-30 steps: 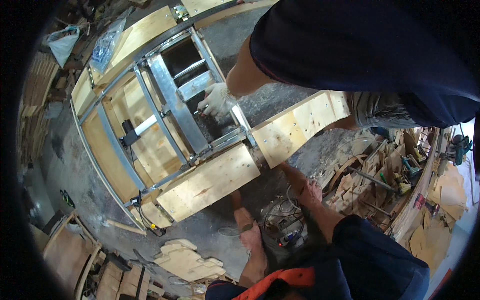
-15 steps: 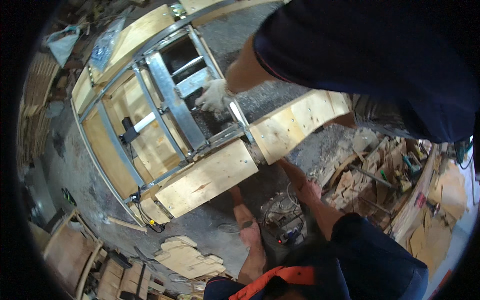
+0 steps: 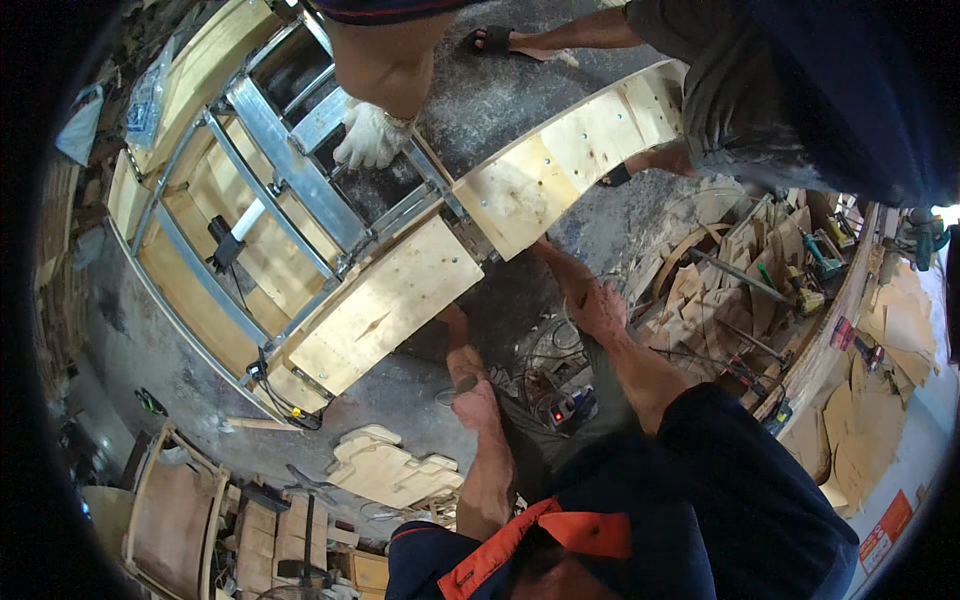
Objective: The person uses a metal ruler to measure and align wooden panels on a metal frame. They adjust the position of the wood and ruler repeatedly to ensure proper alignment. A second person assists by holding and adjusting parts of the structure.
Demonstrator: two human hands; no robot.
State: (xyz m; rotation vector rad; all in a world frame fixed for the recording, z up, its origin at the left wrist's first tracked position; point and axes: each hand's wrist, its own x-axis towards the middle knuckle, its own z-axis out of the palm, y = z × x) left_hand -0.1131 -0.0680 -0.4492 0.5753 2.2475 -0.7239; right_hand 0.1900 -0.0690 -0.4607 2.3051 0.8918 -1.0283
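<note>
A frame of pale wooden panels [image 3: 385, 305] and grey metal bars [image 3: 300, 165] stands before me. My left forearm [image 3: 461, 345] reaches under the near panel's lower edge. Further right, my right forearm [image 3: 568, 272] passes below the curved wooden side piece [image 3: 560, 155]. Both my hands are hidden by the wood, so I cannot see what they hold or touch. A black fitting with a white rod [image 3: 235, 240] lies inside the metal frame. Across from me, a co-worker's white-gloved hand [image 3: 370, 135] rests at the metal bars.
Below me lies a small device with a red light and tangled cables [image 3: 560, 410]. Plywood cut-outs [image 3: 390, 468] lie on the floor. At the right are wood scraps [image 3: 690, 300] and a red-and-black power tool [image 3: 857, 343]. The co-worker's sandalled foot [image 3: 492, 42] stands beyond the frame.
My view has shifted, so the frame appears further up and left. The co-worker's sandalled foot has come into view. My arms still reach under the wood.
</note>
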